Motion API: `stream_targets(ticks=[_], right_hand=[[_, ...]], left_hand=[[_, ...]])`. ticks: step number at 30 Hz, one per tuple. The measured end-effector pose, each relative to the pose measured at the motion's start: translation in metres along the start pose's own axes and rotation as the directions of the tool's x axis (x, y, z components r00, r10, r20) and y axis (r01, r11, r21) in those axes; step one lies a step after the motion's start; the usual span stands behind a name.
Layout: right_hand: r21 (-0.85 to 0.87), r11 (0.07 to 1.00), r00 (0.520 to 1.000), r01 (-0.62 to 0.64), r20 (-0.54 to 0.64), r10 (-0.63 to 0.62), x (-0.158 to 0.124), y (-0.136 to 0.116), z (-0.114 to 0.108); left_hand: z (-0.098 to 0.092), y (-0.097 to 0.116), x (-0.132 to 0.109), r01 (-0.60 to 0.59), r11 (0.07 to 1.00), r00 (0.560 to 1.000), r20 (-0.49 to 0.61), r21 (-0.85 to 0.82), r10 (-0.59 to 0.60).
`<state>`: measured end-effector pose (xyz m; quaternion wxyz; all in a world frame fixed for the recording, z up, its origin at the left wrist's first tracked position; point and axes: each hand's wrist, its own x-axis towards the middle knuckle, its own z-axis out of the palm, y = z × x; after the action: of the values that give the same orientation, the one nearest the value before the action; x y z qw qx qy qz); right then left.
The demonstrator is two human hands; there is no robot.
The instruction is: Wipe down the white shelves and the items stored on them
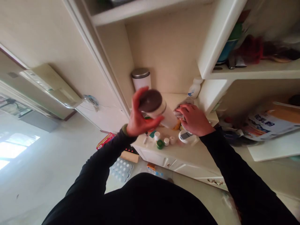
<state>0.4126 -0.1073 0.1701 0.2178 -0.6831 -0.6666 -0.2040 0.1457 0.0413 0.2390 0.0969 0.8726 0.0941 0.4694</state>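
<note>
My left hand [138,117] is wrapped round the lid end of a white jar [170,118] with a dark brown lid, held tilted in front of the open shelf. Bunched under the fingers of my right hand [193,118] is a greyish cloth [187,103], close beside the jar's lower end. Behind my left hand, a white canister [142,82] with a silver lid stands in the shelf's left corner. A white bottle [195,87] with blue marks stands at the right, just beyond the cloth.
Below my hands, the cabinet top [187,153] bears several small white tubs [166,142], a green-lidded jar [160,144] and a white device [186,136] with a grey display. Upright dividers [217,40] flank the shelf. A bottle pack [121,169] and a red box [105,140] lie lower left.
</note>
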Motion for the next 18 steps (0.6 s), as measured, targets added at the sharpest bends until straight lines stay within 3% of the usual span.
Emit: stream_targets(ticks=[3,8,13,18], right_hand=[[-0.015,0.999,0.999,0.033,-0.028,-0.033,0.001,-0.002,0.001],[-0.024,0.998,0.994,0.052,-0.091,-0.054,0.001,-0.003,0.005],[-0.014,0.999,0.995,0.036,-0.088,-0.038,-0.002,-0.002,0.008],[-0.002,1.000,0.995,0.023,-0.098,-0.023,-0.002,-0.003,0.009]], left_hand=[[-0.003,-0.014,0.061,0.037,0.997,0.999,-0.022,0.070,-0.036],[0.023,-0.037,0.125,0.151,0.980,0.985,0.066,0.133,-0.161],[0.047,-0.062,0.155,0.212,0.970,0.970,0.094,0.118,-0.223],[0.056,-0.070,0.167,0.254,0.955,0.961,0.073,0.155,-0.267]])
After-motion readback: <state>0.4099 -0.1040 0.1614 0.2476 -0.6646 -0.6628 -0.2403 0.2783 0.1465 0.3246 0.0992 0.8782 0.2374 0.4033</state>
